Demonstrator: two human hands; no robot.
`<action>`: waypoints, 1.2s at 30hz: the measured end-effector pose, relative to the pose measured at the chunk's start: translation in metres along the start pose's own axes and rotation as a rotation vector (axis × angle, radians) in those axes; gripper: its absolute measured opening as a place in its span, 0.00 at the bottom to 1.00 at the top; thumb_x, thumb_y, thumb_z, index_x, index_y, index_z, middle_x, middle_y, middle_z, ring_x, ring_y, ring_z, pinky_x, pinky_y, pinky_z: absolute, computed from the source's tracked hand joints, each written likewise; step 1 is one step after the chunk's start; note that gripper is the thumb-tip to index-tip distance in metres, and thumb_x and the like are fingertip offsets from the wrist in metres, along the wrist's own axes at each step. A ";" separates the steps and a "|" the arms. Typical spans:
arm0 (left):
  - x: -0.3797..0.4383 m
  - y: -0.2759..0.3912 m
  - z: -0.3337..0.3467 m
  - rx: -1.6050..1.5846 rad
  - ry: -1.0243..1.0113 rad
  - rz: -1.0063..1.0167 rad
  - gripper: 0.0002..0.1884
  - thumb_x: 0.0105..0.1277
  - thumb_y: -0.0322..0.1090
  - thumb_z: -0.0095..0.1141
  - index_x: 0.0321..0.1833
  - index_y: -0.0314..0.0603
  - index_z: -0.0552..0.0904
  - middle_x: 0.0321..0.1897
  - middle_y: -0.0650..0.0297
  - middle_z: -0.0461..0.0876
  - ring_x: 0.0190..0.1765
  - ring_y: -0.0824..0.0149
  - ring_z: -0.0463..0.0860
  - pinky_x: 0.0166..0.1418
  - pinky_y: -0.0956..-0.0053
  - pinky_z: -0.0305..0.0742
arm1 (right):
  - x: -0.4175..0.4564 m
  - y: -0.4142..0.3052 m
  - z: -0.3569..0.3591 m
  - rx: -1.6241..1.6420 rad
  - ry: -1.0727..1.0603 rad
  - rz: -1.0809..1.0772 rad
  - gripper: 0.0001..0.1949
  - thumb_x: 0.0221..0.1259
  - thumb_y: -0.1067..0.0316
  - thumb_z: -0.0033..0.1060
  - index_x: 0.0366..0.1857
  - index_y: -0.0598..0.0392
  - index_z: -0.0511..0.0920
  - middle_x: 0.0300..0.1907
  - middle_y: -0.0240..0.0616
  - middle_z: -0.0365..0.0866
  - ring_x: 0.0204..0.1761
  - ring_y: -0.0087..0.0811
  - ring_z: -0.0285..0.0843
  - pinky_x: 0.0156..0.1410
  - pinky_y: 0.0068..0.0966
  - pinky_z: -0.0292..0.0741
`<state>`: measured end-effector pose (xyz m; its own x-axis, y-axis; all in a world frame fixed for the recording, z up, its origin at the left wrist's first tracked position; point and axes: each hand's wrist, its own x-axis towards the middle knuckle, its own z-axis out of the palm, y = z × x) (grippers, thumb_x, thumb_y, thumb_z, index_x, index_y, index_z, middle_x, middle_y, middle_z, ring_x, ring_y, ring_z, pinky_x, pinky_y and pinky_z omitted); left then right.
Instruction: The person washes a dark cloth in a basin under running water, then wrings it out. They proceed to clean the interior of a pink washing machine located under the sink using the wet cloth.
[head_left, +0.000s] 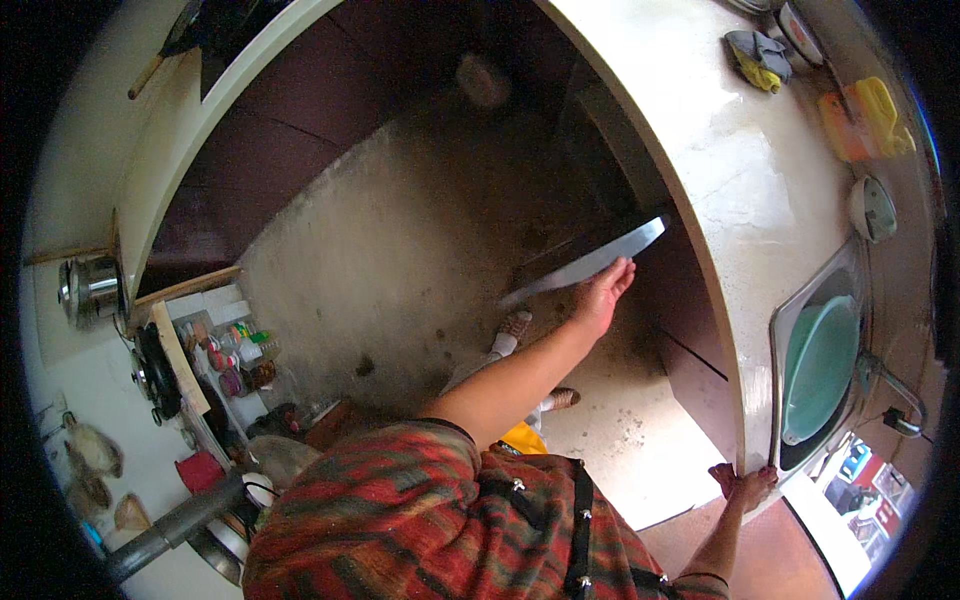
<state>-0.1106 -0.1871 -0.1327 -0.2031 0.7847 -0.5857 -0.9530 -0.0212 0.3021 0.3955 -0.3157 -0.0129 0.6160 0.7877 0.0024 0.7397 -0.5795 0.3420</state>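
My left hand reaches over the floor, closed at a long pale flat strip. It has a slanted right end near the counter's edge and a blurred left end; whether it is a cabinet door's top edge or a loose piece cannot be told. At the lower right my right hand grips the counter edge, beside the sink. Its far fingers are hard to make out. A green plastic basin sits in that sink, next to a faucet.
On the pale countertop lie a grey-and-yellow cloth, a yellow-orange container and a bowl. Dark cabinet fronts border the floor. Leftward are plastic bottles, a metal pot and a grey pipe.
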 end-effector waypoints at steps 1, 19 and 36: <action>-0.001 -0.009 -0.004 -0.006 -0.013 -0.034 0.09 0.65 0.32 0.58 0.45 0.37 0.79 0.42 0.62 0.82 0.46 0.68 0.81 0.53 0.74 0.77 | -0.001 0.002 0.004 -0.013 0.012 0.010 0.22 0.65 0.55 0.38 0.60 0.53 0.67 0.58 0.49 0.69 0.58 0.52 0.69 0.60 0.49 0.68; 0.039 0.052 -0.015 0.185 -0.135 -0.097 0.07 0.64 0.28 0.56 0.41 0.31 0.79 0.37 0.56 0.82 0.40 0.66 0.81 0.44 0.75 0.80 | -0.010 -0.006 -0.008 0.109 0.084 0.028 0.20 0.61 0.54 0.40 0.52 0.55 0.71 0.53 0.52 0.73 0.56 0.55 0.69 0.57 0.50 0.67; 0.174 0.121 0.080 0.715 -0.184 0.229 0.10 0.62 0.25 0.56 0.43 0.39 0.70 0.33 0.59 0.78 0.32 0.63 0.79 0.34 0.67 0.76 | -0.013 -0.004 -0.003 0.110 0.199 0.045 0.16 0.59 0.64 0.49 0.52 0.50 0.69 0.53 0.48 0.71 0.54 0.53 0.69 0.58 0.47 0.68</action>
<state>-0.2428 -0.0035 -0.1377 -0.2775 0.9006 -0.3344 -0.5021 0.1608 0.8497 0.3841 -0.3230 -0.0118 0.5917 0.7798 0.2043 0.7443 -0.6258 0.2332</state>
